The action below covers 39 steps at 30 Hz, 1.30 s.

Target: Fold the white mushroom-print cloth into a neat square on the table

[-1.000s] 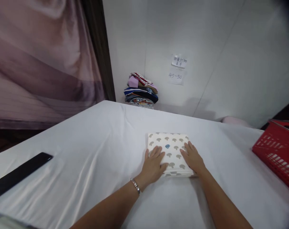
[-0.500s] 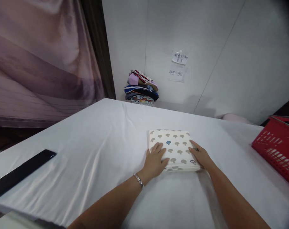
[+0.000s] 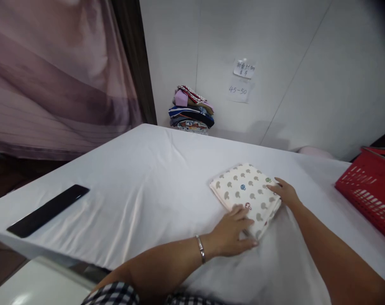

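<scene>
Folded mushroom-print cloth (image 3: 246, 197) lies right of frame centre on the white table (image 3: 132, 195). Left hand (image 3: 232, 233) rests flat on its near corner, right hand (image 3: 286, 192) at its far edge — both open, apart. Likely soft, light, prone to unfolding — best gripped at opposite edges.

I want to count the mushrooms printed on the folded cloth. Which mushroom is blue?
On the folded cloth, the blue mushroom sits near the middle; most others are grey-brown.

Folded mushroom-print cloth (image 3: 246, 195) lies askew on white table.
</scene>
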### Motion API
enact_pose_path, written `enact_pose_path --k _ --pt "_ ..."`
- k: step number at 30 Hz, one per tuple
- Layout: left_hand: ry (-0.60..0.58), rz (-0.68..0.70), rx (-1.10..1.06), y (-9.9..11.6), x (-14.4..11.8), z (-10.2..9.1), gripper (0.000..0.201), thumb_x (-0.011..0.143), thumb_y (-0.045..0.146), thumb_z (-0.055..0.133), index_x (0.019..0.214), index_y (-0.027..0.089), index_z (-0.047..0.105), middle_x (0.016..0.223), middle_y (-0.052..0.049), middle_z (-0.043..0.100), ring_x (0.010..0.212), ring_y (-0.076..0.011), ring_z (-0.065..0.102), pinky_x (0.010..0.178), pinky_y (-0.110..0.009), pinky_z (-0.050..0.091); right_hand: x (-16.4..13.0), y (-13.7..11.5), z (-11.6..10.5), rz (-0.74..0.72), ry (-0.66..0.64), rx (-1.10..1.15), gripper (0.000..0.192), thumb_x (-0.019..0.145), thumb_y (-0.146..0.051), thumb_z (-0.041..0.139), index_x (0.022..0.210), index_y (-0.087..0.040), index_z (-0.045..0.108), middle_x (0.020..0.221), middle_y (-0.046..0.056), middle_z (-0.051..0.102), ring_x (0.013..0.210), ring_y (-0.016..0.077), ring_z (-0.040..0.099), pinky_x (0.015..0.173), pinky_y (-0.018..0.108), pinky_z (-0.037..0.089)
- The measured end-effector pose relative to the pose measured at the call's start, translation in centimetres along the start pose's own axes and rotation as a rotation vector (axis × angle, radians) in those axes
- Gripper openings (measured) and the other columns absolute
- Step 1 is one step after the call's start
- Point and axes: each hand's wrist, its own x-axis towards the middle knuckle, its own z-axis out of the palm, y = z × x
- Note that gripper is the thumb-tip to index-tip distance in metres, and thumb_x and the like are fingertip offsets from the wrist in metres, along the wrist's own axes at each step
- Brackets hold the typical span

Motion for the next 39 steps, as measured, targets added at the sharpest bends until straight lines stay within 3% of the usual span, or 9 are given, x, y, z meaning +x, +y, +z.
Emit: enact_pose_path --k 5,7,11,15,19,25,29,36,39 --pt "0.241 0.061 0.012 -1.1 0.4 -1.1 0.026 0.086 0.028 0.051 0.109 0.021 0.062 0.127 -0.009 0.055 0.124 -0.0210 0.044 0.109 -0.041 0.031 0.5 -3.6 -0.9 0.006 -0.067 -0.391 0.057 0.059 -0.038 0.073 0.110 -0.014 0.065 0.108 0.015 0.066 0.101 0.0340 0.060 0.084 0.043 0.046" --pt "0.354 0.002 0.099 -3.1 1.0 -2.8 0.033 0.083 0.016 0.050 0.115 0.021 0.058 0.127 -0.009 0.054 0.123 -0.0215 0.043 0.108 -0.044 0.033 -1.8 -6.5 -0.3 -0.148 -0.010 -0.352 0.048 0.069 -0.040 0.064 0.112 -0.019 0.064 0.116 0.012 0.063 0.102 0.0296 0.059 0.087 0.042 0.045" --pt "0.434 -0.284 0.208 -7.0 1.7 -5.3 0.055 0.076 0.009 0.050 0.130 0.020 0.045 0.137 -0.009 0.045 0.129 -0.0226 0.036 0.109 -0.045 0.031 -8.5 -10.4 1.9 -0.462 -0.126 -0.221 0.048 0.084 -0.050 0.045 0.123 -0.024 0.056 0.132 0.007 0.054 0.118 0.0255 0.051 0.094 0.041 0.042" --pt "0.346 -0.490 0.190 -8.8 2.0 -5.7 0.061 0.077 0.021 0.056 0.136 0.020 0.040 0.130 -0.009 0.052 0.120 -0.0226 0.047 0.104 -0.038 0.035 -12.5 -9.1 4.2 -0.415 -0.150 -0.424 0.053 0.088 -0.048 0.039 0.130 -0.018 0.050 0.143 0.012 0.040 0.134 0.0305 0.031 0.106 0.053 0.023" --pt "0.274 -0.514 0.204 -9.1 2.9 -5.6 0.062 0.077 0.022 0.056 0.138 0.020 0.040 0.102 -0.004 0.066 0.095 -0.0195 0.059 0.094 -0.034 0.041 -12.7 -7.0 5.4 -0.371 -0.167 -0.503 0.053 0.090 -0.048 0.034 0.132 -0.019 0.047 0.146 0.011 0.035 0.137 0.0284 0.025 0.108 0.050 0.020" --pt "0.335 -0.534 0.275 -9.2 4.0 -6.7 0.046 0.075 0.011 0.047 0.115 0.030 0.062 0.100 0.001 0.069 0.098 -0.0190 0.059 0.091 -0.030 0.040 -12.7 -7.4 5.5 -0.370 -0.155 -0.526 0.051 0.091 -0.046 0.034 0.133 -0.019 0.047 0.147 0.010 0.035 0.137 0.0277 0.024 0.109 0.047 0.017" --pt "0.334 -0.618 0.320 -8.8 4.1 -7.3 0.045 0.074 0.011 0.045 0.110 0.029 0.065 0.097 -0.001 0.069 0.101 -0.0204 0.058 0.090 -0.031 0.040 -13.1 -8.1 5.4 -0.332 -0.149 -0.500 0.050 0.091 -0.047 0.034 0.132 -0.021 0.047 0.147 0.008 0.034 0.138 0.0276 0.023 0.109 0.046 0.016" --pt "0.317 -0.523 0.307 -9.8 3.5 -7.3 0.046 0.075 0.014 0.045 0.116 0.026 0.061 0.103 -0.001 0.068 0.102 -0.0212 0.058 0.093 -0.034 0.041 -13.2 -8.5 5.2 -0.331 -0.136 -0.443 0.048 0.091 -0.048 0.036 0.130 -0.023 0.048 0.147 0.008 0.035 0.137 0.0265 0.023 0.109 0.045 0.014" --pt "0.405 -0.447 0.255 -10.0 3.3 -7.4 0.044 0.077 0.017 0.045 0.118 0.022 0.058 0.118 0.000 0.062 0.111 -0.0224 0.054 0.098 -0.035 0.042 -13.2 -8.8 5.0 -0.339 -0.139 -0.398 0.049 0.090 -0.050 0.036 0.130 -0.024 0.048 0.146 0.009 0.036 0.137 0.0266 0.023 0.109 0.045 0.014"
